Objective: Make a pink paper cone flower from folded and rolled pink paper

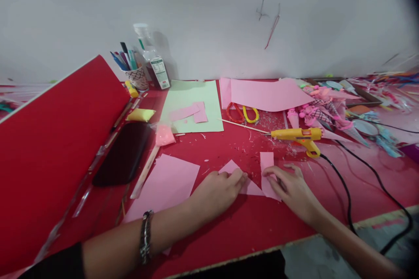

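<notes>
My left hand (221, 192) lies over a pink paper piece (253, 188), its fingers bent and pressed together on it. The hand hides the middle of that piece; a pointed corner shows above the knuckles and another part to the right. To its right, my right hand (296, 189) has thumb and fingers curled at the edge of a narrow pink paper strip (267, 161). The strip lies upright in view, close to the right end of the other piece. A larger pink sheet (176, 176) reaches under my left forearm.
A yellow glue gun (296, 134) with a black cord lies right, beside a thin stick (245, 126). Scissors (250, 114) rest under pink paper (262, 91). Around are a green sheet (209, 91), black phone (122, 152), bottle (159, 72), pen cup (137, 79) and pink paper cones (327, 109).
</notes>
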